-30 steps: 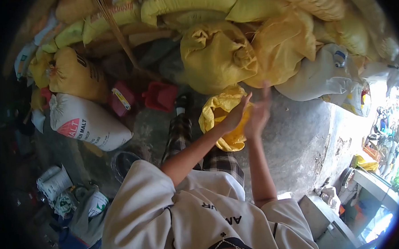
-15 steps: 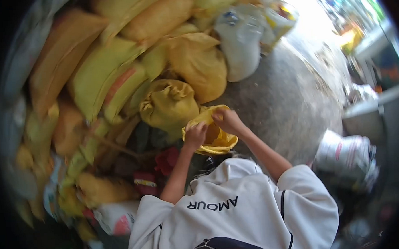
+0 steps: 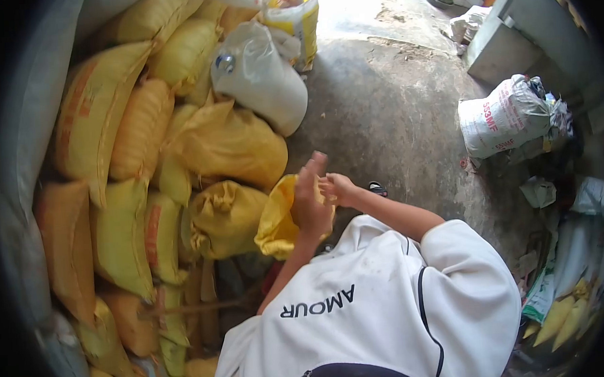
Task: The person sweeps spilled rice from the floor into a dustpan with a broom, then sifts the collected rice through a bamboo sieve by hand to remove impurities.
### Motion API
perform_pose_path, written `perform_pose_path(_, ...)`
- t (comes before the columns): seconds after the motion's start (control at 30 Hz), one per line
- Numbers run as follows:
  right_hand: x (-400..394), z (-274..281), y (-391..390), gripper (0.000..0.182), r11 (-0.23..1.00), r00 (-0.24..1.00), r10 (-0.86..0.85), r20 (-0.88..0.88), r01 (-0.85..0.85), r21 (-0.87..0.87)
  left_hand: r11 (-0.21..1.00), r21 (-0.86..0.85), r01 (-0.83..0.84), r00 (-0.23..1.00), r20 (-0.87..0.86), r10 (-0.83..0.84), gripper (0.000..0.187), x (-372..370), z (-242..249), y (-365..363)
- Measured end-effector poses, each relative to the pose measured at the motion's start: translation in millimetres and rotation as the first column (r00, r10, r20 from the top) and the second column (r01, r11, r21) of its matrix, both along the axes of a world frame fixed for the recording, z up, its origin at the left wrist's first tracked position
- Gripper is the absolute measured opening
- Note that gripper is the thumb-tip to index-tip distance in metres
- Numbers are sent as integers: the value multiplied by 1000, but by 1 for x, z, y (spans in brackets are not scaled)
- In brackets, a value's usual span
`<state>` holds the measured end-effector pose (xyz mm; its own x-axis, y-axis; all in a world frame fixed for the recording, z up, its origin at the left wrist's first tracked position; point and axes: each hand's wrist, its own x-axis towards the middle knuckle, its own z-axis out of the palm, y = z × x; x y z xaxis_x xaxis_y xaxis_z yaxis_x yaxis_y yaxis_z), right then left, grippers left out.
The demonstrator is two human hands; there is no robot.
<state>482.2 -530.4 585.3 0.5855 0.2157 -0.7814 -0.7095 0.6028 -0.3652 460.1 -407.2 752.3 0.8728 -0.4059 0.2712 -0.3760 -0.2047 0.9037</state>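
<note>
My left hand point(image 3: 310, 200) is raised over a yellow woven sack point(image 3: 276, 216), its fingers stretched upward and apparently empty. Close beside its palm is my right hand point(image 3: 341, 189), with loosely bent fingers pointing left; nothing shows in it. Whether the hands touch is hard to tell. The sack's mouth gapes open under and left of my hands, and my left forearm hides part of it. Against its left side stands a full, gathered yellow sack point(image 3: 228, 219).
Several filled yellow and orange sacks point(image 3: 118, 230) are stacked on the left. A whitish translucent container point(image 3: 260, 82) and a white-and-yellow bucket point(image 3: 295, 27) stand ahead. Grey concrete floor point(image 3: 393, 117) stretches rightward to a white printed sack point(image 3: 505, 122).
Both hands have let go of the yellow sack's rim and come together above it. My left fingers have straightened. The view has turned, bringing more of the right side into sight.
</note>
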Motion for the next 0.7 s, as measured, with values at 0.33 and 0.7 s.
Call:
perform_pose_path(0.33, 82, 178, -289, 41, 829, 751, -418, 511, 84, 553, 646, 523, 556, 721, -691, -62, 55, 138, -180, -210)
perform_pose_path(0.7, 190, -46, -508, 31, 820, 812, -572, -116, 564, -98, 810, -553, -193, 91, -832, -547, 50, 296, -32, -472)
